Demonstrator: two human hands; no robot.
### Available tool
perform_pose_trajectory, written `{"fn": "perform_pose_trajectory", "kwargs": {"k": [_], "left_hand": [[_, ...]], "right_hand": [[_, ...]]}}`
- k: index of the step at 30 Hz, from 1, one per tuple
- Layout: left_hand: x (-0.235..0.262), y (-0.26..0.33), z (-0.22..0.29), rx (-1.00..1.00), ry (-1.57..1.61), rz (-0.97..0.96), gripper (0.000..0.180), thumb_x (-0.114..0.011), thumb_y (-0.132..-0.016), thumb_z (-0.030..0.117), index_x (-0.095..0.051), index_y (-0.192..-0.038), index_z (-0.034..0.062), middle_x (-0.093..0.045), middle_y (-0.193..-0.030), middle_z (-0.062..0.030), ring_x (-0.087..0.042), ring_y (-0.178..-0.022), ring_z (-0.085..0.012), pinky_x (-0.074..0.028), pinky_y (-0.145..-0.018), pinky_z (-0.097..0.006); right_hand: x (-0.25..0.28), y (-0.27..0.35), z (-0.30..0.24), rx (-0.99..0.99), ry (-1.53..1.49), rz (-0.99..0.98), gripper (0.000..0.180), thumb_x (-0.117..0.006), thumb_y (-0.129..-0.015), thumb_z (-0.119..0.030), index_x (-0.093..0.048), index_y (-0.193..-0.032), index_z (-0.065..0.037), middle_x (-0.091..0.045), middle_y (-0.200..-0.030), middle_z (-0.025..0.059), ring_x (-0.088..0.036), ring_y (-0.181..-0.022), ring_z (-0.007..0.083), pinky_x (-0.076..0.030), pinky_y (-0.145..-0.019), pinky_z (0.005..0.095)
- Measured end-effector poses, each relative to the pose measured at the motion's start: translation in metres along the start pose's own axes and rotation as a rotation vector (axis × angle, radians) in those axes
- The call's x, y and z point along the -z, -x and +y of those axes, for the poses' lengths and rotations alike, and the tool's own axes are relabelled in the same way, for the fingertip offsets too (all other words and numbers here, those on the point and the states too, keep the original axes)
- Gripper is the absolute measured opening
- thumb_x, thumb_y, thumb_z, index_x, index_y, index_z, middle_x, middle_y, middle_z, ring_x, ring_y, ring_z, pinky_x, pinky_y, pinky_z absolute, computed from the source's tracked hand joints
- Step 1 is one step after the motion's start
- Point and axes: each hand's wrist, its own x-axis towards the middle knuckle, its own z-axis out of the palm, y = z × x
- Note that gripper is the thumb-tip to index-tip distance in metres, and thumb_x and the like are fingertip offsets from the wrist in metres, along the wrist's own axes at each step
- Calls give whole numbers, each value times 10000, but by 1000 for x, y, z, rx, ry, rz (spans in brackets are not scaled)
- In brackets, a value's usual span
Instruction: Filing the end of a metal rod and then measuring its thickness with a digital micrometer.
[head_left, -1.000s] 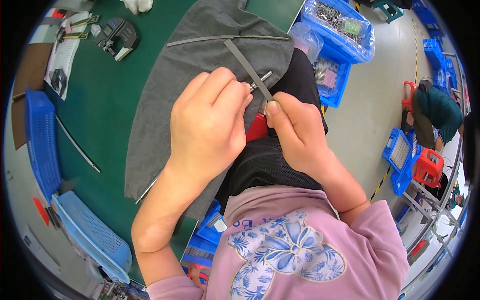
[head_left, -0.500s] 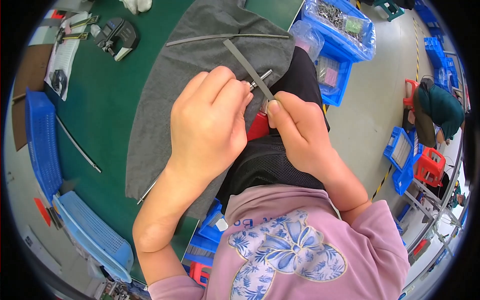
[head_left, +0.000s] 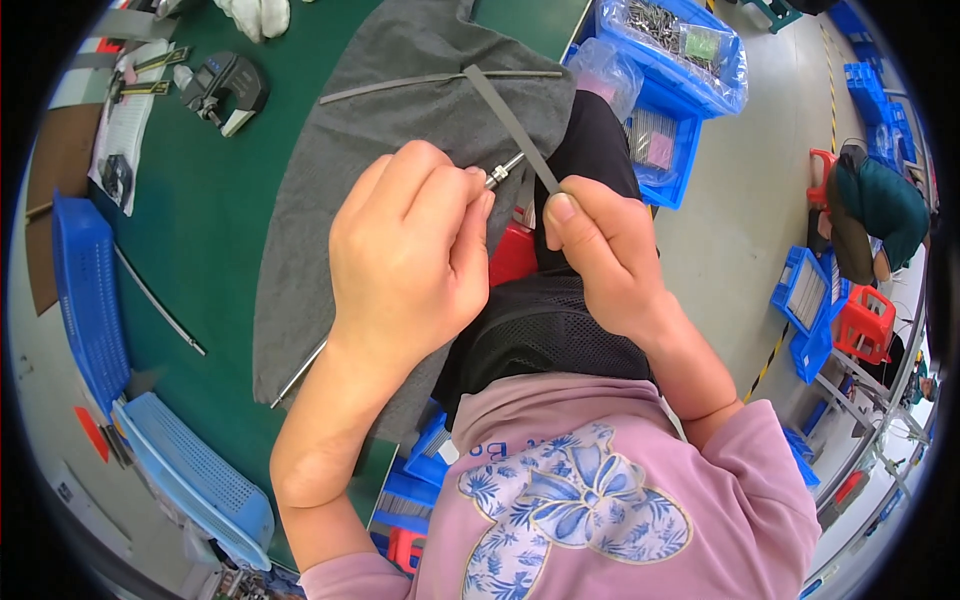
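Note:
My left hand is closed round a slim metal rod. The rod's stepped, shiny end sticks out past my thumb and fingertips, and a thin length of rod shows beside my left forearm; the part between is hidden. Between thumb and bent forefinger, my right hand grips a flat grey file-like strip, which slants up and left. The strip crosses over the rod's tip; whether they touch I cannot tell. Beyond my hands, another long narrow grey strip lies across a grey cloth.
The cloth covers part of a green table. A micrometer-like gauge and a thin rod lie on the left, beside blue baskets. Blue bins of metal parts stand at upper right. A person bends over farther right.
The grey strip has shifted outward along the rod, so it now crosses near the rod's tip. More of the rod's stepped collar shows between the strip and my left fingers.

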Motion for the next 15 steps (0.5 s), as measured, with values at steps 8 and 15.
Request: {"fn": "perform_pose_trajectory", "kwargs": {"k": [8,15], "left_hand": [[3,-2,2,72,6,-11,130,-705,-716,-56,-623,-804,-6,-573,-733,-82,-551,-583,-167,-426,-504,-258],[4,-2,-2,25,25,-14,116,-693,-736,-69,-630,-816,-13,-581,-742,-87,-557,-593,-185,-431,-517,-267]], "right_hand": [[-5,-1,-2,-7,-22,-50,276,-492,-963,-149,-512,-735,4,-544,-586,128,-536,-513,277,-412,-514,356],[-7,-3,-2,-3,-36,-46,291,-488,-965,-167,-542,-732,-1,-587,-601,122,-600,-554,287,-445,-532,357]]}}
